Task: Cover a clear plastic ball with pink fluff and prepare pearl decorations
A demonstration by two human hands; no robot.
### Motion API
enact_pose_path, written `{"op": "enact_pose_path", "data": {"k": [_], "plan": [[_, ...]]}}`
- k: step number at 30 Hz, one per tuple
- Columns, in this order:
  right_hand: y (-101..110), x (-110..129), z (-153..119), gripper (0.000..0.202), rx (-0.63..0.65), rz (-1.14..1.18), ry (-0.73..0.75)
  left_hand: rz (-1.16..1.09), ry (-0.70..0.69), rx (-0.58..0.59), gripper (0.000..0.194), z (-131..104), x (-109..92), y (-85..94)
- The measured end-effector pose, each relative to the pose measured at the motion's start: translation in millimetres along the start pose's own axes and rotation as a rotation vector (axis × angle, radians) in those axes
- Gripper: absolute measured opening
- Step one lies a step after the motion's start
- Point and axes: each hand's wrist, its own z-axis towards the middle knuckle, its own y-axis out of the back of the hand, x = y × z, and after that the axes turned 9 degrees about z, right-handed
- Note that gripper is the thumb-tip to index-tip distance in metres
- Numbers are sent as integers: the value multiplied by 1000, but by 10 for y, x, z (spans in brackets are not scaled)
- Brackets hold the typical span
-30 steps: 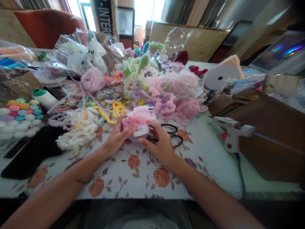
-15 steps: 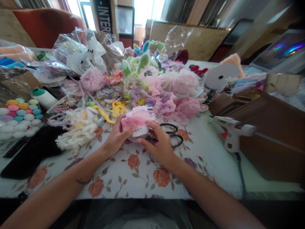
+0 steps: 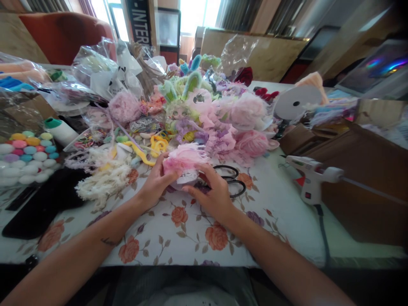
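Note:
Between my hands is a small rounded piece topped with pink and white fluffy yarn; its lower side is pale, and I cannot make out its exact kind. My left hand grips its left side, the thumb pressed across the pink yarn. On the right side, my right hand curls its fingers around the edge, with the thumb near the lower rim. Black-handled scissors lie just right of my right hand, their blades hidden. Cream yarn and a yellow fuzzy strip lie to the left.
A white glue gun stands at right beside a brown cardboard box. Behind my hands is a heap of pink ruffles and yarn with a green-eared doll. Colored pom-poms and a black phone-like object are at left.
Almost nothing differs. The whole view shifts very slightly, and both hands keep the same grip on the pink fluffy piece.

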Motion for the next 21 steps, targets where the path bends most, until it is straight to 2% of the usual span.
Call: {"op": "enact_pose_path", "data": {"k": [5, 9, 15, 21], "plan": [[-4, 6, 10, 52, -11, 27, 5, -88, 78, 73, 45, 11, -51, 19], [-8, -18, 13, 53, -35, 17, 46, -202, 81, 153, 42, 31, -98, 55], [-17, -49, 8, 52, -59, 34, 73, -81, 103, 190, 52, 46, -171, 124], [-24, -55, 4, 52, -34, -3, 95, -54, 102, 167, 58, 45, -172, 119]]}}
